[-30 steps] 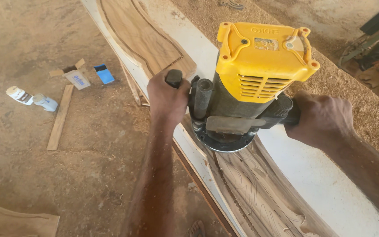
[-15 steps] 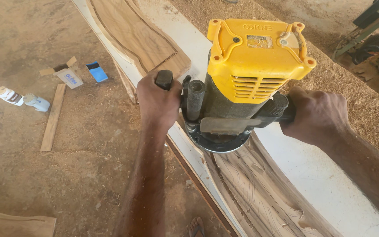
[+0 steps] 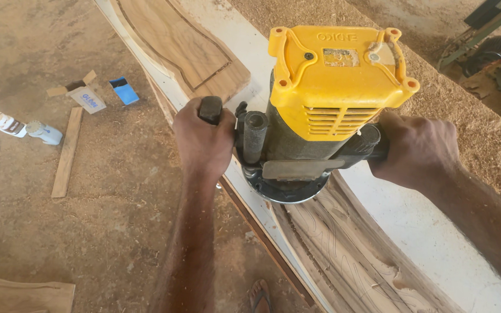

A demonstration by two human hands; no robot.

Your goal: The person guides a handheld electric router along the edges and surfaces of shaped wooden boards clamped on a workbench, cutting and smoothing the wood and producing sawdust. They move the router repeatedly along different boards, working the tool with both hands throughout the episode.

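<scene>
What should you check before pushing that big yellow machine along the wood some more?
1. Left hand wrapped round its handle: ok.
2. Right hand wrapped round the other handle: ok.
3. Router base sitting flat on the carved board: cannot tell.
4. Board clamped to the white bench: cannot tell, no clamp in view.
5. Sandalled foot away from the machine: ok.

Yellow-topped router (image 3: 320, 110) upright on carved plank (image 3: 349, 249)

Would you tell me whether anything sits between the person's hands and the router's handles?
Nothing visible does: the left hand and right hand each close directly on a side handle of the yellow-topped router.
</scene>
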